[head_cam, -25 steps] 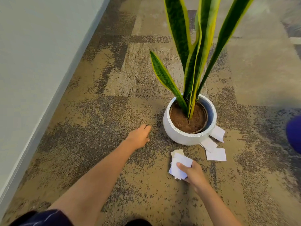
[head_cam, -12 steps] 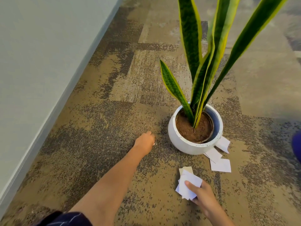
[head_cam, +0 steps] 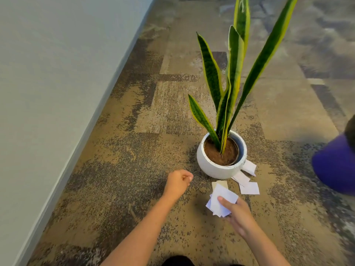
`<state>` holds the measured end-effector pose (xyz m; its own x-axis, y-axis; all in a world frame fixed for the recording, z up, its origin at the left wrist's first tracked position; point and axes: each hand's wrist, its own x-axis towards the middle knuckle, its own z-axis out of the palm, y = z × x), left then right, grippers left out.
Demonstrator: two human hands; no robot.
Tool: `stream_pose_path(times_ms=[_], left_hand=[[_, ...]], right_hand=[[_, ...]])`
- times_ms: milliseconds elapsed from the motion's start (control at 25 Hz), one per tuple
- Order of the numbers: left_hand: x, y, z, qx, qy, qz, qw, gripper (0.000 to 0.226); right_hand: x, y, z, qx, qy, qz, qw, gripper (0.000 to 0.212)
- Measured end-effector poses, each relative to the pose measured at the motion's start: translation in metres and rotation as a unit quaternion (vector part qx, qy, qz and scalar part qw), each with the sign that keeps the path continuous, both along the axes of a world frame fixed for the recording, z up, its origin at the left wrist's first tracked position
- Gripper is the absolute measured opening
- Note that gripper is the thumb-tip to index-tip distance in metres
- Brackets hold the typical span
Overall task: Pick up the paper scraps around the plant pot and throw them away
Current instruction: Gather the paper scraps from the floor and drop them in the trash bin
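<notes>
A white round plant pot (head_cam: 215,167) with brown soil and a tall snake plant (head_cam: 232,89) stands on the patterned carpet. Three white paper scraps (head_cam: 248,187) lie on the floor against the pot's front right side. My right hand (head_cam: 238,215) is shut on a small stack of white paper scraps (head_cam: 221,198), held just in front of the pot. My left hand (head_cam: 177,182) is curled into a fist left of the pot, close to the carpet; whether it holds anything I cannot make out.
A pale wall with a baseboard (head_cam: 63,169) runs along the left. A blurred purple object (head_cam: 336,166) fills the right edge. Carpet (head_cam: 134,198) stretches between wall and pot.
The view has pulled back and up from the pot. My left hand drew back from the pot's left side and curled shut. My right hand keeps its stack.
</notes>
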<state>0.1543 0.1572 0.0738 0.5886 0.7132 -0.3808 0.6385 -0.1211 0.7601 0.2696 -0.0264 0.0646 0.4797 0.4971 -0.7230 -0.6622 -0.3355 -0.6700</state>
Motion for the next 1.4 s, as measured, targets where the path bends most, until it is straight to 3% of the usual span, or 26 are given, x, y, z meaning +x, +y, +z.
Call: stream_pose_path(times_ms=[280, 600, 800, 960, 1080, 1400], left_hand=[[0.0, -0.062, 0.088, -0.007, -0.087, 0.009, 0.996, 0.015], [0.053, -0.137, 0.187, 0.019, -0.172, -0.049, 0.984, 0.006], [0.125, -0.188, 0.228, 0.083, -0.19, -0.116, 0.971, 0.012], [0.198, -0.223, 0.257, 0.125, -0.195, -0.167, 0.958, 0.016], [0.257, -0.245, 0.274, 0.136, -0.199, -0.193, 0.951, 0.016], [0.399, -0.271, 0.252, 0.208, -0.103, -0.232, 0.945, 0.008]], right_hand=[[0.0, -0.017, 0.097, 0.053, -0.079, -0.027, 0.995, 0.035], [0.039, -0.082, 0.183, 0.084, -0.159, -0.08, 0.98, 0.034], [0.095, -0.125, 0.216, 0.019, -0.289, -0.108, 0.951, 0.04], [0.16, -0.163, 0.245, -0.034, -0.402, -0.132, 0.906, 0.02], [0.214, -0.188, 0.266, -0.08, -0.468, -0.138, 0.869, 0.02], [0.342, -0.232, 0.25, -0.212, -0.551, -0.086, 0.803, 0.016]])
